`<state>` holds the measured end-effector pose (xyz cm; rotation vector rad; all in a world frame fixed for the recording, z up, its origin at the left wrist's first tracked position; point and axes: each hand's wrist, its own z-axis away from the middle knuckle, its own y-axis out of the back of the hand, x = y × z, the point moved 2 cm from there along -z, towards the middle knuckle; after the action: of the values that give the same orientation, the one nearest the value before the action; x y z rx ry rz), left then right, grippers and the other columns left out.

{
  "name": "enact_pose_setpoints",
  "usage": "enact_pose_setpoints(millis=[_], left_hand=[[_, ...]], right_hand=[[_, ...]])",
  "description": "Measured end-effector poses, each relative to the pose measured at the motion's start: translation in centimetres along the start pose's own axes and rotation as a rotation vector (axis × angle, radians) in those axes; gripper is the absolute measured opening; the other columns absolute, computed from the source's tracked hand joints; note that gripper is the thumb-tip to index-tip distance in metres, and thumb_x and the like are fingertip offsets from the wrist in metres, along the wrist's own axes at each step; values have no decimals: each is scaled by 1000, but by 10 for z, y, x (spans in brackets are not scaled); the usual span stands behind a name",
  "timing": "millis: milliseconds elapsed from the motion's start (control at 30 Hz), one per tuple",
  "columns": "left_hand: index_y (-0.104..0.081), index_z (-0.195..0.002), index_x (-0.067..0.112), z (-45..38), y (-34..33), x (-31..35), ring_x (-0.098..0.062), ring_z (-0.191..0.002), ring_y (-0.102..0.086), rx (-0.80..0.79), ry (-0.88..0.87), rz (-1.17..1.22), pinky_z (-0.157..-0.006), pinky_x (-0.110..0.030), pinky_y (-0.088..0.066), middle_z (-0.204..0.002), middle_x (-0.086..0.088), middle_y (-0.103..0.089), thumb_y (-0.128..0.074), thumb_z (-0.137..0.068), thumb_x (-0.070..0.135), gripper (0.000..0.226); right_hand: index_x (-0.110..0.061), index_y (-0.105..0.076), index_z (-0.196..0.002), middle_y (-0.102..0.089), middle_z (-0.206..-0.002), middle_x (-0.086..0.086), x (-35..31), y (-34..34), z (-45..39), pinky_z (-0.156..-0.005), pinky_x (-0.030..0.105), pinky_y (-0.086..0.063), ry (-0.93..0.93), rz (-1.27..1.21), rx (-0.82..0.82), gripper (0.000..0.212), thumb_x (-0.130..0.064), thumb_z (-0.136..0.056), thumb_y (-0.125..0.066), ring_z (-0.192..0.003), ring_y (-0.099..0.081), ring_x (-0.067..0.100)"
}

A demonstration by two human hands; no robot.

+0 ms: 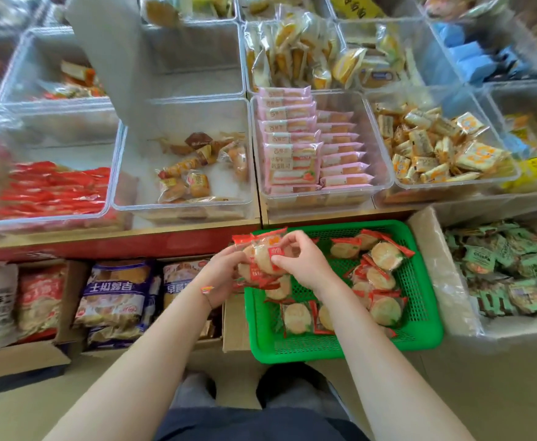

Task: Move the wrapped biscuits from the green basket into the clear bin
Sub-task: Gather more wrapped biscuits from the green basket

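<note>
The wrapped biscuits [385,259] are round, pale discs in clear wrappers with red ends. A small stack of them [261,262] is between the fingers [278,259] of both hands, above the left rim of the green basket [324,348]. The other packets lie loose and overlapping in the basket, to the right of the fingers and below them. The clear bin [178,205] stands up and to the left of the fingers, with a few brown packets inside.

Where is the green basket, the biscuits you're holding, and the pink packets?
green basket [308,351], head view, front rim.
held biscuits [261,259], head view, middle of the bunch.
pink packets [288,144], head view, front stack.
</note>
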<state>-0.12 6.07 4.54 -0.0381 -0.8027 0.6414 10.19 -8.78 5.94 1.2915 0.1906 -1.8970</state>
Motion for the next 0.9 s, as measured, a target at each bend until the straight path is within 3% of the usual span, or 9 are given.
enact_pose_setpoints(millis=[100, 167, 233, 333, 467, 600, 733, 833, 900], left_hand=[[-56, -130, 9, 10, 40, 10, -32, -98, -62, 19, -39, 30, -90, -44, -50, -120, -25, -63, -50, -94, 16, 37], [-52, -134, 7, 19, 74, 15, -41, -116, -58, 39, -27, 57, -106, -58, -39, -130, -26, -58, -53, -97, 27, 43], [-53, -133, 4, 32, 114, 22, -46, -117, -56, 27, -31, 94, -93, -57, -50, -127, -26, -60, -55, -97, 29, 45], [-58, -123, -1, 52, 194, 45, -39, -101, -62, 51, -62, 125, -68, -41, -58, -117, -25, -64, -61, -94, 23, 38], [-66, -96, 14, 80, 306, 93, -22, -58, -67, 33, -118, 3, -49, -34, -55, -79, -10, -71, -68, -88, 19, 9], [-75, -92, 8, 95, 391, 139, -32, -81, -70, 64, -202, -48, -75, -46, -58, -92, -17, -74, -72, -84, 15, 11], [-73, -66, 13, 96, 432, 167, -18, -63, -68, 176, -263, -180, -55, -25, -54, -74, -8, -74, -78, -81, 22, 18], [-70, -88, 2, 83, 453, 187, -26, -74, -65, 290, -314, -143, -70, -38, -55, -86, -18, -71, -73, -86, 23, 21], [-67, -102, 5, 74, 464, 202, -24, -79, -65, 340, -337, -58, -75, -40, -58, -90, -14, -69, -71, -88, 16, 18]], right_hand=[[-22, -45, -118, -56, -103, 0, -21, -37, -3, -67, 22, -47, -68, -109, 91, 50, -21, -80, -78, -91, -58, 11], [-19, -42, -128, -59, -109, 7, -39, -69, -6, -77, 32, -55, -106, -229, 110, 61, -13, -80, -78, -97, -62, 19], [-14, -46, -129, -63, -113, 13, -60, -108, -11, -87, 38, -55, -108, -340, 72, 57, -6, -81, -76, -103, -64, 26], [-11, -63, -115, -74, -105, 8, -104, -179, -18, -72, 28, -56, -83, -587, -13, 25, -11, -91, -66, -94, -70, 20], [-15, -69, -105, -76, -99, 5, -170, -281, -31, -71, 31, -55, -114, -637, -15, 16, -24, -94, -64, -90, -71, 19], [-15, -72, -98, -75, -96, 2, -217, -361, -38, -81, 38, -48, -123, -408, -14, 28, -41, -93, -63, -91, -67, 20], [-17, -63, -79, -64, -73, -3, -236, -387, -38, -60, 28, -39, -144, -315, 97, 35, -50, -89, -65, -71, -55, 14], [-18, -63, -94, -66, -82, 1, -247, -385, -50, -53, 23, -42, -105, -386, 194, 18, -36, -91, -67, -65, -58, 10], [-27, -60, -101, -70, -101, 2, -257, -385, -63, -70, 30, -54, -83, -359, 220, 18, -25, -87, -72, -86, -67, 15]])
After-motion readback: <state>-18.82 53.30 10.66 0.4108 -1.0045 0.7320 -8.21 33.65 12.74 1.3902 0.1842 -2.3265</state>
